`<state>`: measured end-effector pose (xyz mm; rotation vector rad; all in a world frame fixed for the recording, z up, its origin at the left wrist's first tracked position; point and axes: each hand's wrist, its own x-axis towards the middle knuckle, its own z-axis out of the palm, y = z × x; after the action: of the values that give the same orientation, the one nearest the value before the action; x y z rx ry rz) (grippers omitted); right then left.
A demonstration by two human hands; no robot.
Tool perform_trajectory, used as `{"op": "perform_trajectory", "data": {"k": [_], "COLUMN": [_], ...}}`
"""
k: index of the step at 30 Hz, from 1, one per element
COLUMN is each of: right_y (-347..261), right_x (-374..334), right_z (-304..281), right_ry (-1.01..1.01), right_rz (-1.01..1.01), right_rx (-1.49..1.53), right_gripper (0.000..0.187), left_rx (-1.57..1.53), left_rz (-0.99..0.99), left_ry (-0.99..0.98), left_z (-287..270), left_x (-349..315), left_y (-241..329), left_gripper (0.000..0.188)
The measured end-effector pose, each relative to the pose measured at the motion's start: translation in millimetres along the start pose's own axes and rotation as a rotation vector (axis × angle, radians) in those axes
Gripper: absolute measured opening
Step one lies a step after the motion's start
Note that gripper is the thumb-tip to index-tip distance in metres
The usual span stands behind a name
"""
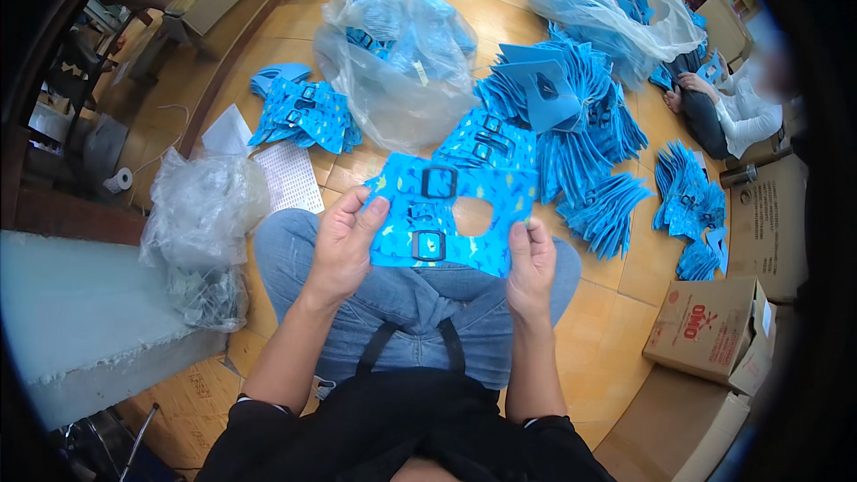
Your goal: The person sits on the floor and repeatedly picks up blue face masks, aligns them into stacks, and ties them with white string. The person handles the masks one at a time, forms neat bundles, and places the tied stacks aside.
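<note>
Above my lap, I hold up a flat blue piece (443,213) printed with small figures. It carries black rectangular buckles on its left part and a rounded cutout toward the right. My left hand (342,245) pinches its left edge, thumb on top. The right edge is gripped by my right hand (532,268), its thumb in front. Just beyond lies a stack of similar buckled blue pieces (489,138). Another such pile (308,116) rests farther left, and a big fanned heap of blue pieces (580,98) spreads to the right.
Clear plastic bags of blue pieces (402,89) stand on the tiled floor. Crumpled plastic (205,205) and a printed sheet (290,177) lie left. Cardboard boxes (705,326) line the right, beside more blue pieces (687,196). A person (745,112) sits at far right.
</note>
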<state>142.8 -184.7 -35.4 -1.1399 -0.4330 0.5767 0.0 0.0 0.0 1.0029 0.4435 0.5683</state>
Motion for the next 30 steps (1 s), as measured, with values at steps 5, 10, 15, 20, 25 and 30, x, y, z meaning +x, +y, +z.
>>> {"op": "perform_trajectory", "data": {"k": [5, 10, 15, 20, 25, 30], "right_y": [-7, -4, 5, 24, 42, 67], "right_x": [6, 8, 8, 12, 43, 111], "right_z": [-3, -8, -9, -18, -50, -91], "right_ry": [0.062, 0.096, 0.125, 0.159, 0.129, 0.223], "right_rz": [-0.033, -0.053, -0.014, 0.174, 0.111, 0.131], "right_rx": [-0.017, -0.041, -0.049, -0.137, -0.114, -0.287], "right_gripper": [0.018, 0.02, 0.025, 0.024, 0.027, 0.031], "left_rx": [0.024, 0.109, 0.171, 0.297, 0.3, 0.521], "left_rz": [-0.251, -0.041, -0.01, -0.166, -0.267, -0.236], "left_ry": [-0.145, -0.114, -0.064, 0.222, 0.181, 0.042], "left_z": [-10, 5, -8, -25, -26, -28], "left_x": [-3, -6, -3, 6, -3, 16], "left_y": [17, 6, -5, -22, -42, -89], "left_gripper": [0.029, 0.04, 0.038, 0.026, 0.025, 0.031]}}
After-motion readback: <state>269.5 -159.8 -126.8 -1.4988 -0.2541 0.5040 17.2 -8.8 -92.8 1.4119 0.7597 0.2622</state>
